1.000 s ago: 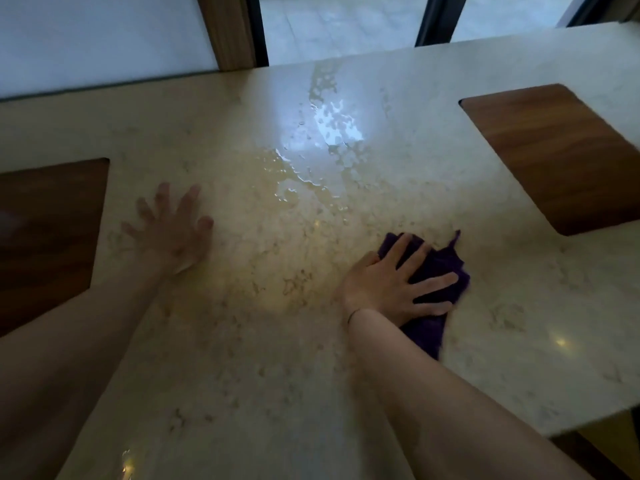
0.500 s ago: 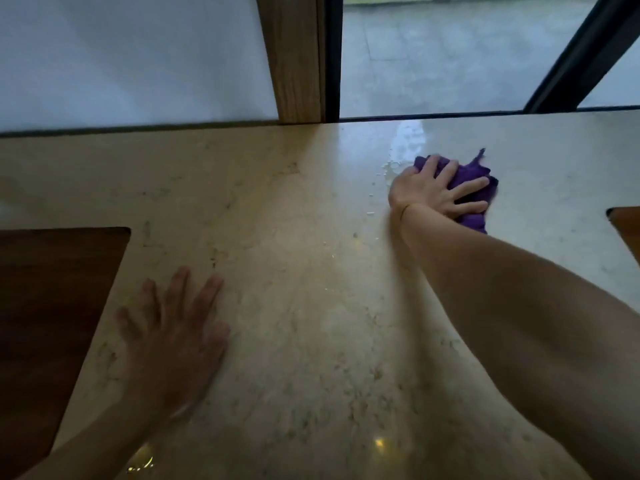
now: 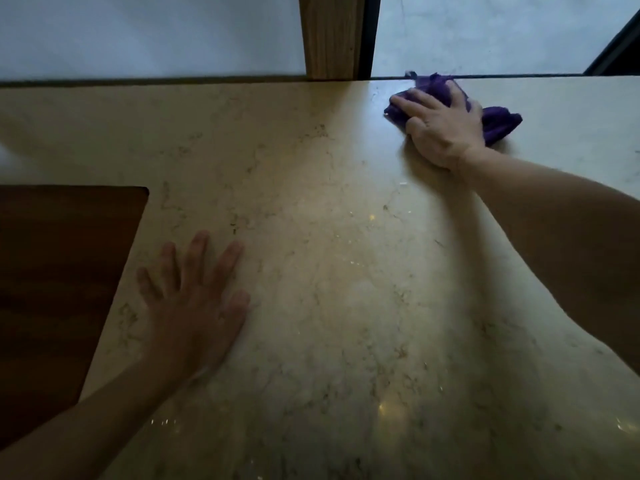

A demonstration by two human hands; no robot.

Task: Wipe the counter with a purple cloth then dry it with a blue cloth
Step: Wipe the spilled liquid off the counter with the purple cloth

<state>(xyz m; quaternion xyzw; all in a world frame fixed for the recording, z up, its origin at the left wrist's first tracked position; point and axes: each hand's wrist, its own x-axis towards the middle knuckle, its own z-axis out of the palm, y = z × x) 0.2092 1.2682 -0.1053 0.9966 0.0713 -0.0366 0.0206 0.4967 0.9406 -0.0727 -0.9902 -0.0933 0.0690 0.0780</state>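
The purple cloth (image 3: 498,121) lies bunched at the far edge of the beige marble counter (image 3: 329,237), upper right. My right hand (image 3: 440,128) presses flat on top of it, fingers pointing left, arm stretched far out. My left hand (image 3: 194,306) rests flat on the counter near me, fingers spread, holding nothing. No blue cloth is in view.
A dark wooden inset panel (image 3: 59,289) sits in the counter to the left of my left hand. Behind the counter's far edge stand a white wall, a wooden post (image 3: 329,36) and a glass pane.
My right hand pushed the purple cloth from the near middle of the counter away to its far edge. The pool of water seen earlier is no longer visible. My left hand stayed flat.
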